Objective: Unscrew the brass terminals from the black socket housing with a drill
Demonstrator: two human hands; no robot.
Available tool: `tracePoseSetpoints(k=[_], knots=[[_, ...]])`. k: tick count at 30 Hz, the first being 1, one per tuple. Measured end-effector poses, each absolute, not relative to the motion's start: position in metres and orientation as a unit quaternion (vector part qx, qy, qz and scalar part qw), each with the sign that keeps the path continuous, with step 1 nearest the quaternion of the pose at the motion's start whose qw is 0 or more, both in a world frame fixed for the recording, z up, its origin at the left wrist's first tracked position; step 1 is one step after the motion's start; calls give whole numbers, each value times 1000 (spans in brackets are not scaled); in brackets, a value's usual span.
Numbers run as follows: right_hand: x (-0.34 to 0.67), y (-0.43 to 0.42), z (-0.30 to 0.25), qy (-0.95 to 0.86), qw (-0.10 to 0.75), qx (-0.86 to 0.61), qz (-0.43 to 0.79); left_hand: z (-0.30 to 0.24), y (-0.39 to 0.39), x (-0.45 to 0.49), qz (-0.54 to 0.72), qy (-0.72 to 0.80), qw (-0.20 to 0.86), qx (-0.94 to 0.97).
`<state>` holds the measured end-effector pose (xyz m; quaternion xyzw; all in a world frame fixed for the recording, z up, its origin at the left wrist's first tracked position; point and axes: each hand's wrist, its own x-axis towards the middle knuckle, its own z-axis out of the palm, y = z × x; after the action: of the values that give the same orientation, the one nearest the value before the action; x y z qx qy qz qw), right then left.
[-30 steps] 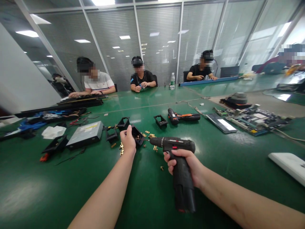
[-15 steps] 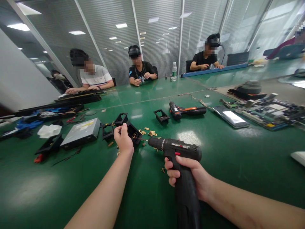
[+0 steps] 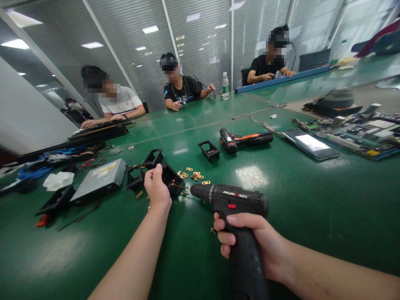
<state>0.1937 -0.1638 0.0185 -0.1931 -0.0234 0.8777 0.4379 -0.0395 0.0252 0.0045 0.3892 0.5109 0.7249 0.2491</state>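
My left hand [image 3: 156, 187] is closed around a small black plastic frame [image 3: 173, 181], holding it on its side on the green table [image 3: 193, 258]. My right hand [image 3: 250, 241] grips the handle of a black cordless screwdriver [image 3: 237, 208]. Its bit points left and meets a brass piece inside the frame. Several small brass plates [image 3: 193, 175] lie scattered just beyond the frame.
More black frames [image 3: 208, 149] and a grey optical drive [image 3: 98, 182] lie nearby. A second screwdriver with orange trim [image 3: 245, 139], a phone [image 3: 309, 143] and circuit boards [image 3: 359, 133] sit to the right. Three people sit at the far side, near a water bottle [image 3: 225, 85].
The camera has tilted, so the scene has shifted in the frame. Both hands keep their grip, and the screwdriver bit stays at the black frame.
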Motion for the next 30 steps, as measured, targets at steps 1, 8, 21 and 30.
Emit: tracePoseSetpoints(k=[1, 8, 21, 30], knots=[[194, -164, 19, -22, 438, -193, 878, 5, 25, -39, 725, 511, 251, 389], [195, -165, 20, -23, 434, -202, 878, 9, 24, -36, 724, 511, 255, 387], [195, -165, 19, -31, 435, -205, 877, 11, 22, -34, 726, 504, 267, 384], [195, -164, 19, -33, 431, -204, 878, 9, 23, -35, 723, 508, 275, 379]])
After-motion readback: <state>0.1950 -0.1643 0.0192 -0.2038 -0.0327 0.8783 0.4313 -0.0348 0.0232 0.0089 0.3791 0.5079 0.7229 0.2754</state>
